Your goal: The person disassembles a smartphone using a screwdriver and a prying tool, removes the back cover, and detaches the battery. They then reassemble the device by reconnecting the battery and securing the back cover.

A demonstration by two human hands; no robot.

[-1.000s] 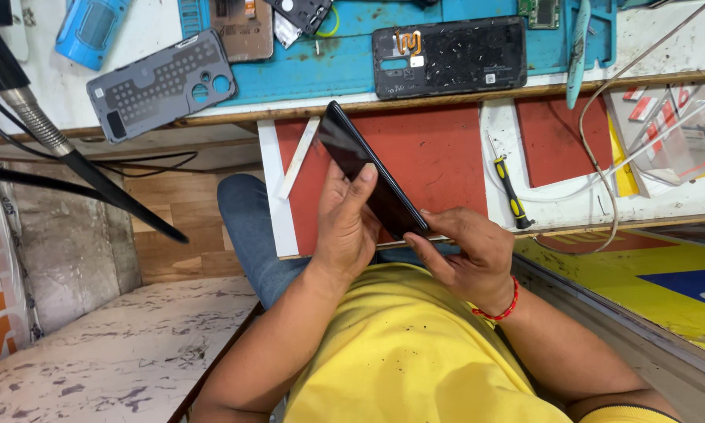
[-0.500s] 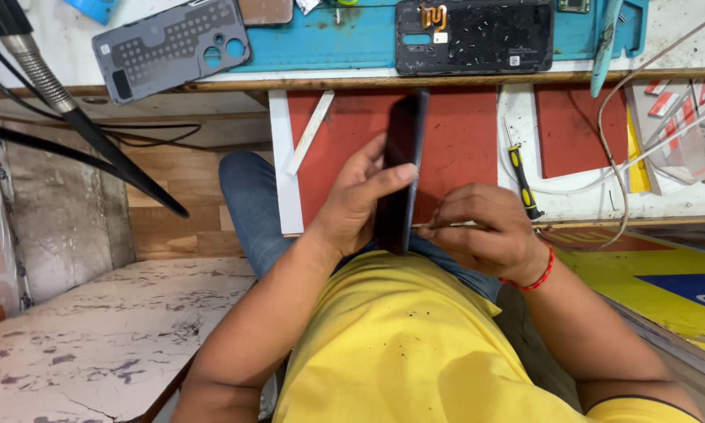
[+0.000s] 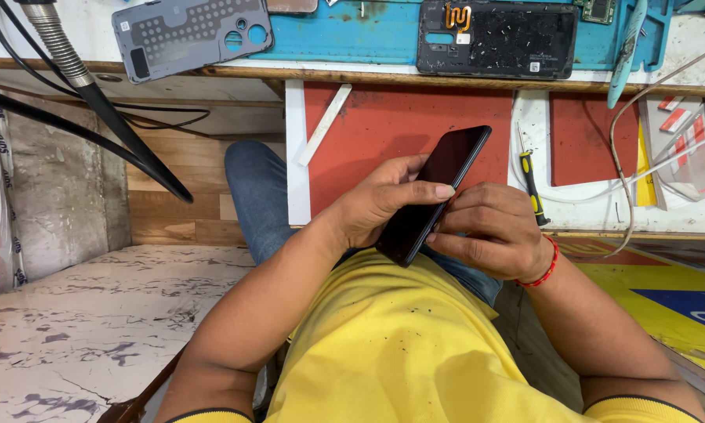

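My left hand (image 3: 384, 200) grips a black phone (image 3: 438, 184) by its lower half, thumb laid across the dark glass, with the top end tilted up to the right. My right hand (image 3: 489, 231) is curled against the phone's right edge, fingertips pressed to the side near its lower half. Whether it pinches a thin tool there I cannot tell. Both hands hover over my lap, above a yellow shirt and blue jeans.
A workbench runs along the top with a blue mat (image 3: 344, 31), a grey phone back cover (image 3: 192, 35) and an opened black phone frame (image 3: 497, 39). A yellow-handled screwdriver (image 3: 531, 184) lies on a lower white shelf. Black cables (image 3: 94, 117) hang at the left. Marble floor (image 3: 78, 329) is below left.
The phone has swung from upright to leaning right, and the view has shifted down and left. My right hand stays at the phone's edge.
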